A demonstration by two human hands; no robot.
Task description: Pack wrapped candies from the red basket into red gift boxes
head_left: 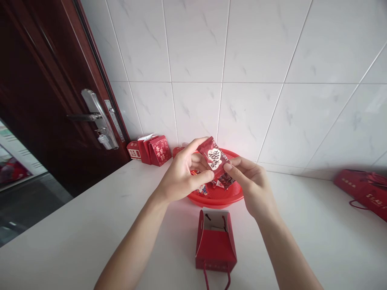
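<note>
Nearest on the worktop (121, 217), open red carton (216, 246). Beyond, gripped between thumbs and fingers of left hand (180, 173) and right hand (254, 182), over red basket (216, 204): dark-red packet (213, 158), black brushed characters on white patch, "SUGAR" legible. At back-left corner, red boxes (160, 151), Chinese-lettered.

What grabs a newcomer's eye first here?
Likely the red packet with a pale printed patch, held mid-frame between the left hand and right hand, above a red basket. Next, the open red box on the white table, on the near side of the basket. Then the dark red door at the left, against the pale tiled wall.
</note>
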